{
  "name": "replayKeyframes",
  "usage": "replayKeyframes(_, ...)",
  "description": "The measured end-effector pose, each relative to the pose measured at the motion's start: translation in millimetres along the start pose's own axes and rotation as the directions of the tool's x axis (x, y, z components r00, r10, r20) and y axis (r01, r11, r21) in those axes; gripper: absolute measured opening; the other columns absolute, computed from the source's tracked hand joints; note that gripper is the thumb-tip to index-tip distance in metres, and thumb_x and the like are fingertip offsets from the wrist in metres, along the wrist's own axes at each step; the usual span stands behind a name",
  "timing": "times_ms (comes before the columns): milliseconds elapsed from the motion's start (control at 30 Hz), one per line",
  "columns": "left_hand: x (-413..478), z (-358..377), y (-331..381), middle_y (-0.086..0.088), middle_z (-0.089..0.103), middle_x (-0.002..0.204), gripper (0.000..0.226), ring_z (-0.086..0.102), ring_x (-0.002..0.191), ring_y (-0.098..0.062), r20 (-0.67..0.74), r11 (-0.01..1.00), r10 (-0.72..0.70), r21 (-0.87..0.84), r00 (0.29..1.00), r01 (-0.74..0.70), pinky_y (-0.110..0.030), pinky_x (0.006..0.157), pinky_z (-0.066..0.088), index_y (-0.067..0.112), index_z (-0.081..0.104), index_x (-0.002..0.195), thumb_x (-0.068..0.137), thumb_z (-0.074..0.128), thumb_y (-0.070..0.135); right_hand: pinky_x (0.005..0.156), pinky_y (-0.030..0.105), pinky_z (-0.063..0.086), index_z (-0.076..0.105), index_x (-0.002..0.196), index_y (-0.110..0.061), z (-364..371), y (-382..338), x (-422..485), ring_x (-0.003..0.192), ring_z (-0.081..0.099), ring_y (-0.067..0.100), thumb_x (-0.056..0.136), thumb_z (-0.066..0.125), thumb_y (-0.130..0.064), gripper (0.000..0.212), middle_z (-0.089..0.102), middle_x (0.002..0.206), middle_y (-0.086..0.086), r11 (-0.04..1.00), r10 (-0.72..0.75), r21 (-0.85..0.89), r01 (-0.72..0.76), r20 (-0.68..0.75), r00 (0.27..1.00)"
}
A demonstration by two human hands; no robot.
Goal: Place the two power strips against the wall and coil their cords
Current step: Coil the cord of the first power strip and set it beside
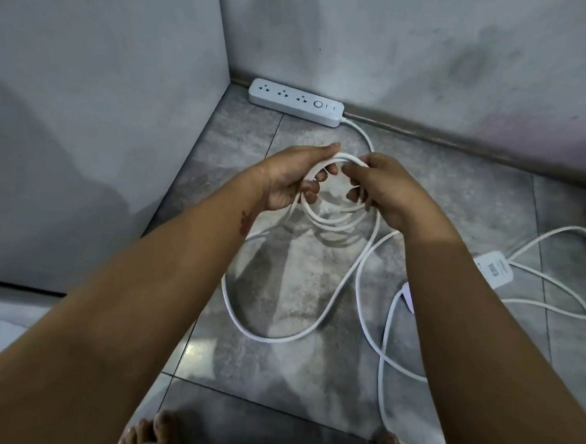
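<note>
One strip (295,102) lay against the wall (397,56) at the floor's far corner; the second (494,273) sat loose near the right edge. Both hands, left (294,177) and right (386,189), were closed around its half-wound cord (333,221). Judged next: gather the slack loop into the coil.

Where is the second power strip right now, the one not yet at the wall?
In the head view it lies face down on the floor tiles at the right, beside the right forearm, among loose loops of its own cord, well short of the wall.
</note>
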State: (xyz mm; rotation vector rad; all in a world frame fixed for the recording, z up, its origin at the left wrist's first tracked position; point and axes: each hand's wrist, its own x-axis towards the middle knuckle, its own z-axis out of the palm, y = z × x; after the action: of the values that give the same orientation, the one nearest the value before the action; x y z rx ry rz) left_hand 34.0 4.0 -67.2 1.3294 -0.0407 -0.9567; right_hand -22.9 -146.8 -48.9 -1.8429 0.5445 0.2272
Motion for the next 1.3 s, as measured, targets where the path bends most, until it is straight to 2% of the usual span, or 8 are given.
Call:
replayKeyframes(100, 1.7, -3.8, 0.0, -0.006, 0.058, 0.071, 0.034, 0.054, 0.053, -0.018, -0.069, 0.997, 0.074, 0.007, 0.995, -0.074, -0.036, 0.065, 0.056, 0.010, 0.055, 0.093, 0.095, 0.056, 0.043, 0.068, 0.039, 0.052, 0.051, 0.092, -0.012, 2.9, -1.9, 0.1, 0.053, 0.046, 0.016, 0.098, 0.051, -0.015, 0.007, 0.046, 0.073, 0.006, 0.994, 0.076, 0.079, -0.072, -0.039, 0.996)
replayKeyframes(233, 1.2, -14.1, -6.2, -0.008, 0.071, 0.087, 0.049, 0.070, 0.076, -0.024, -0.124, 0.908, 0.151, 0.410, 0.981, -0.088, -0.045, 0.090, 0.056, 0.011, 0.060, 0.102, 0.097, 0.044, 0.056, 0.058, 0.033, 0.051, 0.047, 0.080, -0.014, 5.3, -0.6, -0.5, 0.049, 0.036, 0.014, 0.100, 0.045, -0.010, 0.021, 0.037, 0.068, 0.004, 0.949, 0.103, 0.309, -0.057, -0.135, 0.986)
replayKeyframes(433, -8.0, -25.3, -23.6, -0.008, 0.076, 0.093, 0.078, 0.071, 0.079, -0.026, -0.083, 0.798, -0.063, 0.595, 0.995, 0.100, -0.036, 0.081, 0.051, 0.012, 0.070, 0.103, 0.095, 0.016, 0.069, 0.050, 0.026, 0.047, 0.047, 0.085, -0.014, -2.1, 0.5, 10.6, 0.039, 0.032, 0.011, 0.100, 0.042, -0.010, 0.017, 0.032, 0.067, 0.003, 0.783, 0.219, 0.623, -0.008, -0.263, 0.940)
replayKeyframes(767, -2.1, 4.8, -28.5, -0.001, 0.076, 0.101, 0.061, 0.044, 0.050, -0.010, -0.217, 0.992, -0.004, 0.121, 0.976, 0.031, -0.022, 0.049, 0.033, 0.018, 0.069, 0.111, 0.100, 0.025, 0.059, 0.057, 0.032, 0.050, 0.045, 0.083, -0.011, 29.4, 1.3, 5.9, 0.042, 0.029, 0.011, 0.103, 0.041, -0.011, 0.020, 0.032, 0.063, 0.001, 0.327, 0.292, 0.942, 0.070, -0.171, 0.941)
replayKeyframes(900, 1.8, 14.0, -21.9, 0.008, 0.075, 0.105, 0.057, 0.068, 0.095, -0.008, -0.272, 0.999, -0.032, -0.006, 0.962, 0.032, -0.030, 0.073, 0.039, 0.020, 0.069, 0.116, 0.102, 0.025, 0.055, 0.052, 0.026, 0.046, 0.050, 0.101, -0.011, 37.0, 4.9, 4.8, 0.052, 0.050, 0.012, 0.102, 0.044, -0.018, 0.009, 0.047, 0.069, 0.001, 0.617, 0.325, 0.787, 0.006, -0.262, 0.909)
replayKeyframes(1000, 5.1, 19.3, -14.5, 0.012, 0.076, 0.094, 0.050, 0.067, 0.090, -0.005, -0.355, 0.999, 0.007, -0.047, 0.935, -0.025, -0.030, 0.074, 0.037, 0.021, 0.069, 0.107, 0.103, 0.028, 0.049, 0.065, 0.032, 0.051, 0.054, 0.120, -0.011, 47.6, 19.6, 7.6, 0.082, 0.058, 0.018, 0.093, 0.047, -0.039, 0.040, 0.061, 0.104, 0.008, 0.878, 0.261, 0.463, -0.117, -0.260, 0.930)
replayKeyframes(1100, 8.7, 17.2, -9.0, 0.009, 0.070, 0.072, 0.047, 0.061, 0.070, -0.008, -0.466, 0.995, 0.038, -0.066, 0.884, -0.078, -0.026, 0.071, 0.042, 0.018, 0.071, 0.095, 0.104, 0.034, 0.044, 0.102, 0.052, 0.045, 0.045, 0.138, -0.015, 55.0, 31.6, 6.3, 0.120, 0.053, 0.031, 0.081, 0.046, -0.056, 0.069, 0.050, 0.139, 0.013, 0.942, 0.231, 0.287, -0.175, -0.178, 0.956)
replayKeyframes(1300, 5.1, 0.5, -9.0, 0.002, 0.052, 0.062, 0.044, 0.049, 0.051, -0.011, -0.380, 0.991, 0.089, -0.055, 0.921, -0.119, -0.027, 0.065, 0.053, 0.008, 0.067, 0.100, 0.105, 0.035, 0.038, 0.105, 0.048, 0.043, 0.039, 0.140, -0.014, 47.7, 25.6, -0.7, 0.128, 0.048, 0.030, 0.076, 0.057, -0.056, 0.078, 0.044, 0.144, 0.010, 0.981, 0.180, 0.095, -0.168, -0.144, 0.973)
